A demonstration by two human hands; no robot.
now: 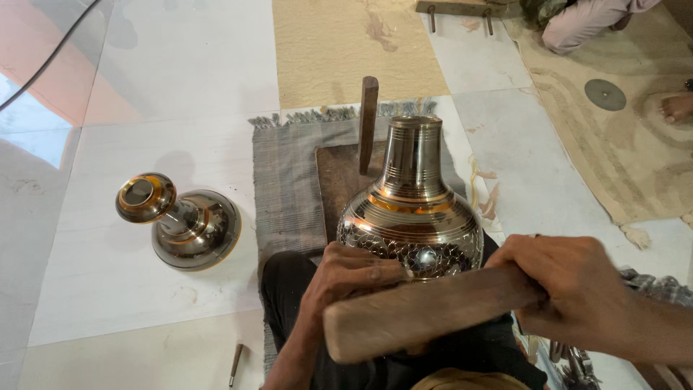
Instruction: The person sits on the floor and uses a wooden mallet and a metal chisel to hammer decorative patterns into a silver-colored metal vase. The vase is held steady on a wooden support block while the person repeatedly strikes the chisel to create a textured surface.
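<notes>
Vase (411, 209), centre of frame: polished metal, round belly, tall straight neck, copper-coloured bands at the shoulder, engraved scale-like pattern across the lower belly. It lies tilted on a dark wooden block (338, 184), neck pointing to the top of the frame, belly towards the person's lap.

Left hand (350, 278), lower centre: fingers curled and pressed against the lower belly of the vase, steadying it. Fingertips sit behind the wooden mallet (426, 307), so can't tell whether they pinch a small tool.

Right hand (570, 289), lower right: fist closed tight around the mallet, which runs across the lower frame in front of the vase.

Hidden or cut off: vase base is covered by both hands and the mallet. Right forearm runs out at the right edge. Mallet's far end is buried in the fist.

Around:
- second metal vessel (184, 224), left of centre, on the pale floor, well apart from the vase
- upright wooden stake (368, 123) rising from the block just behind the vase neck
- grey fringed mat (285, 173) under the block
- small thin tool (235, 363) on the floor at the bottom left
- round metal disc (605, 94) on a beige rug, upper right
- another person's bare foot (678, 107) at the right edge, near the disc
</notes>
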